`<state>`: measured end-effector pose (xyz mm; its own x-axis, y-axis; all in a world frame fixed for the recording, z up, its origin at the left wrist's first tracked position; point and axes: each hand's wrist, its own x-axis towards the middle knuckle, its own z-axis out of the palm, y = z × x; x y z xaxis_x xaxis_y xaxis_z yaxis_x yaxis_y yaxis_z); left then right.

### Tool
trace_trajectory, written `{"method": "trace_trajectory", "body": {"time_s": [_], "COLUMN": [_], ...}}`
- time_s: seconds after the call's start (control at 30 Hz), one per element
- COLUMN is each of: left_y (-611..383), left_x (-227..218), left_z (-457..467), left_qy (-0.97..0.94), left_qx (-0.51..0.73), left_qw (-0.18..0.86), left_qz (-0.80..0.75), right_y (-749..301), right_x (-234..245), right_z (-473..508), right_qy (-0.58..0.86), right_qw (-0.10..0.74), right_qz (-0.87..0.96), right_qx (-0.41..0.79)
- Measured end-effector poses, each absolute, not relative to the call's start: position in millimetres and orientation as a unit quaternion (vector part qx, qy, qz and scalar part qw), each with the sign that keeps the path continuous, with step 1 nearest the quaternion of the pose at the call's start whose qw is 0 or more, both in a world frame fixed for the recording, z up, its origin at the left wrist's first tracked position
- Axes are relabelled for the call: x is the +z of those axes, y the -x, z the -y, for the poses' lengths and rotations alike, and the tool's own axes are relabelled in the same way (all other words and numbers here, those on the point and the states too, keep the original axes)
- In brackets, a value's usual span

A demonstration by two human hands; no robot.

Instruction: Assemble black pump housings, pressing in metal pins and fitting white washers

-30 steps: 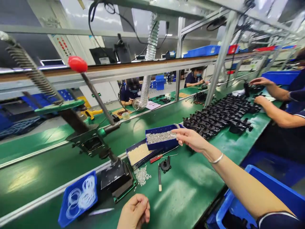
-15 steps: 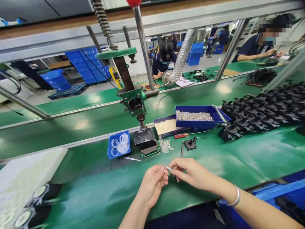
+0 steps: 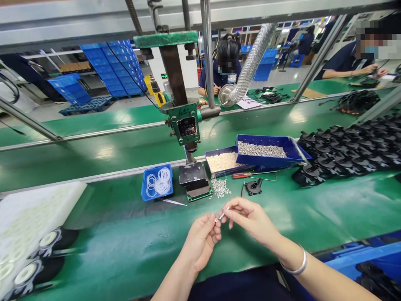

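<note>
My left hand [image 3: 200, 240] pinches a tiny white ring-shaped piece [image 3: 216, 219] between thumb and fingertips. My right hand [image 3: 250, 219], with a silver bangle on the wrist, pinches a small metal pin [image 3: 223, 213] whose tip meets the ring. Both hands hover just above the green bench [image 3: 131, 242], in front of a hand press [image 3: 184, 121] with a black base block [image 3: 193, 177]. A loose heap of small metal beads [image 3: 220, 187] lies beside the press base.
A small blue tray of white rings [image 3: 157, 182] sits left of the press. Two blue trays hold white bits [image 3: 223, 161] and metal pins [image 3: 266, 150]. A red screwdriver [image 3: 242, 175], a black part [image 3: 253, 187] and several black parts [image 3: 347, 146] lie right. Other people work across the line.
My right hand came back from the pin tray with a pin and met my left hand near the bench's front edge. My view swung left and down, then slightly closer.
</note>
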<state>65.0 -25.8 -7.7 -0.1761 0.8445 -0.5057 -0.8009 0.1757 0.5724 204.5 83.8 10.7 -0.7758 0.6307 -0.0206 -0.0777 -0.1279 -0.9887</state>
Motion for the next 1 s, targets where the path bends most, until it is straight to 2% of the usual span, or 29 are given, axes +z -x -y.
{"method": "trace_trajectory", "body": {"time_s": [0.33, 0.47, 0.63, 0.73, 0.83, 0.93, 1.0], "left_y": [-65.5, -67.2, -69.7, -70.9, -71.9, -73.0, -73.9], "left_x": [-9.0, -10.0, -15.8, -18.9, -18.7, -15.3, -13.5], "left_z": [23.3, 22.5, 22.6, 24.5, 26.9, 27.4, 26.4], "left_qy": [-0.031, -0.033, -0.06, -0.132, -0.25, -0.376, -0.428], "left_qx": [0.642, 0.642, 0.636, 0.635, 0.606, 0.556, 0.548], "left_qw": [0.642, 0.638, 0.63, 0.566, 0.458, 0.387, 0.375], "left_qz": [-0.419, -0.423, -0.441, -0.509, -0.601, -0.633, -0.613], "right_y": [-202.8, -204.6, -211.1, -216.4, -221.1, -229.1, -238.2], "right_x": [5.6, 4.8, -0.2, -8.7, -19.7, -24.5, -21.6], "right_z": [-74.2, -72.7, -71.5, -68.5, -63.9, -66.7, -79.8], "right_qy": [0.234, 0.187, 0.107, 0.185, 0.26, 0.223, 0.2], "right_qw": [0.331, 0.362, 0.325, 0.281, 0.196, 0.121, 0.136], "right_qz": [0.752, 0.806, 0.856, 0.825, 0.685, 0.562, 0.562], "right_qx": [0.52, 0.43, 0.388, 0.454, 0.652, 0.787, 0.791]}}
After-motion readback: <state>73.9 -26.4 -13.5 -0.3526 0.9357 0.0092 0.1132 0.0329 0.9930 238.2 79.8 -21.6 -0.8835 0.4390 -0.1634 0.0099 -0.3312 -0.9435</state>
